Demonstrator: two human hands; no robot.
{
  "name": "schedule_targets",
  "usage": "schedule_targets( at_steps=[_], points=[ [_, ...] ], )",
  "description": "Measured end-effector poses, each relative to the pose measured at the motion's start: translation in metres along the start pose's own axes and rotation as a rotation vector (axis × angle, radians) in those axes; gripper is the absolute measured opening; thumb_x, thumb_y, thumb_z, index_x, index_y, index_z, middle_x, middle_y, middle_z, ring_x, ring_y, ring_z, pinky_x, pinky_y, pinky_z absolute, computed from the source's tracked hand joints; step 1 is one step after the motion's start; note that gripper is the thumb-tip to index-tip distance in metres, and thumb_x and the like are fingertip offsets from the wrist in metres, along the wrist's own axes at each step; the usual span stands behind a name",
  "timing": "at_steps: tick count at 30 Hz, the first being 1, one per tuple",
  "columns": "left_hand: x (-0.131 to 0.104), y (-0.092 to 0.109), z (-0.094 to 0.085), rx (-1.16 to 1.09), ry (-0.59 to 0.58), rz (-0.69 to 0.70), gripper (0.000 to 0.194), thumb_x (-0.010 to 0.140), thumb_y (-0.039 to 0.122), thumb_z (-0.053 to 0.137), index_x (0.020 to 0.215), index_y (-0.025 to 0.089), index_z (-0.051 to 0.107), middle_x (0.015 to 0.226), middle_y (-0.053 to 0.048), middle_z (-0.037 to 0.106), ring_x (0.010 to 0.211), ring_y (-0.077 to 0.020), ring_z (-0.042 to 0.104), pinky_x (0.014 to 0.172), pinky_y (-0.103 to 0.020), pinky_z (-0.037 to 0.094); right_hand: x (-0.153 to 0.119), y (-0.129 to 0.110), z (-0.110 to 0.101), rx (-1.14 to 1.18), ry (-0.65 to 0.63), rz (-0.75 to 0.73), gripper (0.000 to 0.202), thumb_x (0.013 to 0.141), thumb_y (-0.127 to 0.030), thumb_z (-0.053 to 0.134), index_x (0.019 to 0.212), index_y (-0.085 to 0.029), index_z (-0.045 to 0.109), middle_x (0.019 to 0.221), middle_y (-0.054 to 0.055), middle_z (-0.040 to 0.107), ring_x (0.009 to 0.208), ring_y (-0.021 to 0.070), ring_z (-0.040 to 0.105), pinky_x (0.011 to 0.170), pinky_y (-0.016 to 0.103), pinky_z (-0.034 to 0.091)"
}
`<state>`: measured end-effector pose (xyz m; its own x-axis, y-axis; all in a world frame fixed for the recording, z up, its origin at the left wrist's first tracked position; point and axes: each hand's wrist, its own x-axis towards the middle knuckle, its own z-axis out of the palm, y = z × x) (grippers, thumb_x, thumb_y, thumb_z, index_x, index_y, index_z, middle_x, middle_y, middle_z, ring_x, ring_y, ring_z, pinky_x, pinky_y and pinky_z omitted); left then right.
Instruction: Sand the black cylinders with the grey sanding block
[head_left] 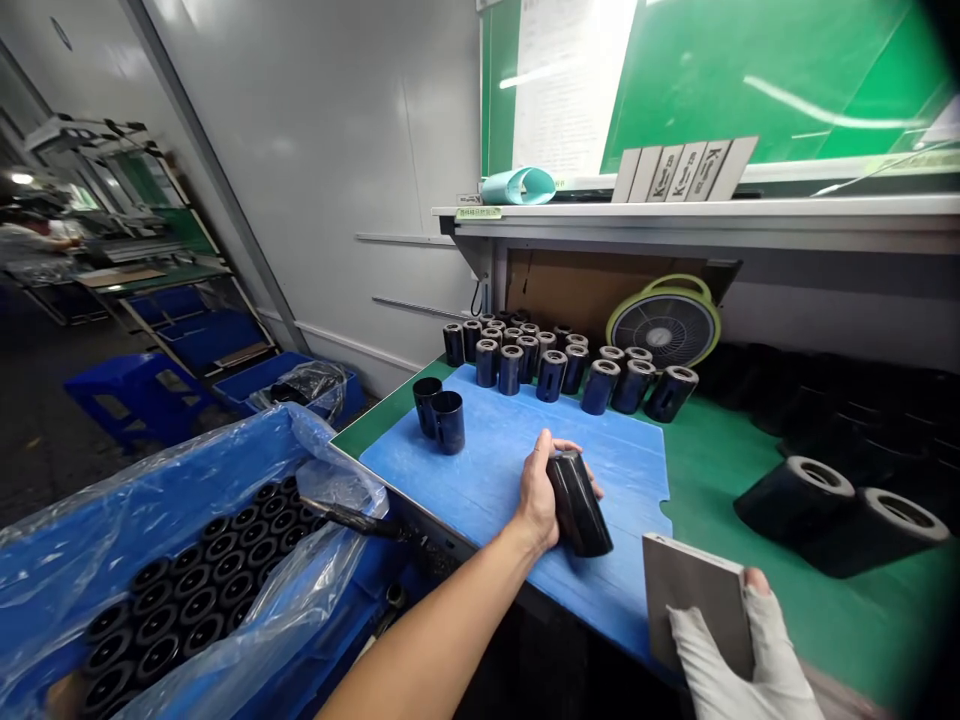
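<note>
My bare left hand is wrapped round a glossy black cylinder, tilted above the blue mat. In my right hand, which wears a white glove with a bare fingertip showing, is a flat grey sanding block with a pale edge. It is gripped between thumb and fingers at the mat's right front corner. Two open-topped black cylinders stand upright on the left of the mat. Behind them, several more cylinders with light ring-shaped tops stand in rows.
Two large-looking cylinders stand on the green bench top at right, near more dark ones. A fan is at the back, under a shelf bearing printed blocks. On the left, a plastic-lined blue bin holds several black cylinders.
</note>
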<state>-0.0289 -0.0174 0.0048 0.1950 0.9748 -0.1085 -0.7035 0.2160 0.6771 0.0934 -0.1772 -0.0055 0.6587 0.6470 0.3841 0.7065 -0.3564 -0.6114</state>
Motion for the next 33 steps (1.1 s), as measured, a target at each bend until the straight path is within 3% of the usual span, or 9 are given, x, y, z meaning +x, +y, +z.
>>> schedule_targets(
  at_steps=[5,8,10,13,18,22,24,28,33],
  points=[
    [0.017,0.000,-0.004,0.017,-0.074,-0.066,0.056,0.085,0.072,0.055,0.085,0.016,0.058,0.067,-0.005,0.066,0.052,-0.0183,0.066,0.051,-0.028,0.051,0.000,0.014,0.000,0.046,0.087,-0.364,0.061,0.098,-0.039,0.053,0.155,-0.027,0.040,0.135,0.011,0.063,0.103,0.0292,0.067,0.074,0.041,0.054],
    [0.024,-0.001,-0.004,0.058,-0.083,-0.044,0.054,0.084,0.071,0.055,0.084,0.017,0.058,0.066,-0.004,0.066,0.052,-0.0178,0.065,0.052,-0.028,0.051,-0.001,0.024,0.000,-0.196,0.067,-0.702,0.059,0.097,-0.019,0.053,0.154,-0.031,0.043,0.154,0.011,0.047,0.118,0.0307,0.063,0.075,0.039,0.053],
    [0.026,-0.001,-0.004,0.110,-0.073,-0.011,0.056,0.085,0.072,0.053,0.084,0.017,0.058,0.065,-0.003,0.065,0.051,-0.0174,0.065,0.051,-0.027,0.050,-0.002,0.026,-0.001,-0.374,0.048,-0.814,0.064,0.095,-0.010,0.053,0.154,-0.033,0.042,0.160,0.011,0.037,0.118,0.0297,0.063,0.073,0.037,0.051],
    [0.030,-0.001,-0.006,0.161,-0.096,-0.003,0.059,0.087,0.073,0.050,0.083,0.016,0.059,0.064,-0.004,0.065,0.052,-0.0181,0.066,0.052,-0.028,0.051,-0.003,0.024,0.001,-0.425,0.042,-0.816,0.067,0.094,-0.007,0.052,0.155,-0.035,0.040,0.160,0.010,0.038,0.109,0.0260,0.065,0.072,0.035,0.050],
    [0.038,0.003,-0.006,0.187,-0.185,-0.041,0.062,0.087,0.073,0.053,0.084,0.013,0.064,0.069,-0.006,0.067,0.055,-0.0199,0.069,0.052,-0.029,0.052,0.002,0.020,0.006,-0.196,0.100,-0.605,0.072,0.096,-0.020,0.059,0.160,-0.031,0.028,0.146,0.011,0.055,0.105,0.0238,0.065,0.076,0.033,0.051],
    [0.041,0.003,-0.003,0.248,-0.123,-0.008,0.063,0.083,0.077,0.055,0.077,0.014,0.061,0.063,-0.004,0.064,0.050,-0.0183,0.066,0.048,-0.027,0.049,0.005,0.017,0.003,-0.335,0.054,-0.759,0.075,0.094,-0.009,0.054,0.159,-0.038,0.028,0.160,0.009,0.039,0.109,0.0238,0.064,0.073,0.032,0.050],
    [0.042,0.002,-0.002,0.278,-0.096,0.009,0.064,0.082,0.078,0.054,0.075,0.015,0.060,0.061,-0.003,0.063,0.048,-0.0175,0.065,0.047,-0.027,0.049,0.003,0.014,0.000,-0.397,0.059,-0.818,0.075,0.093,-0.006,0.052,0.158,-0.038,0.032,0.158,0.009,0.041,0.106,0.0230,0.064,0.072,0.033,0.049],
    [0.043,-0.002,-0.003,0.284,-0.088,0.048,0.060,0.085,0.074,0.052,0.072,0.015,0.060,0.061,-0.004,0.064,0.047,-0.0165,0.063,0.046,-0.027,0.048,-0.003,0.003,-0.002,-0.340,0.098,-0.732,0.063,0.095,-0.015,0.054,0.155,-0.030,0.041,0.119,0.011,0.068,0.085,0.0190,0.063,0.064,0.030,0.043],
    [0.044,-0.007,-0.006,0.320,-0.054,0.083,0.054,0.088,0.066,0.050,0.071,0.016,0.062,0.057,-0.003,0.061,0.045,-0.0153,0.059,0.046,-0.027,0.047,0.003,-0.025,0.018,-0.319,0.152,-0.665,0.060,0.098,-0.031,0.058,0.156,-0.027,0.040,0.078,0.002,0.058,0.065,0.0157,0.048,0.060,0.030,0.032]
  ],
)
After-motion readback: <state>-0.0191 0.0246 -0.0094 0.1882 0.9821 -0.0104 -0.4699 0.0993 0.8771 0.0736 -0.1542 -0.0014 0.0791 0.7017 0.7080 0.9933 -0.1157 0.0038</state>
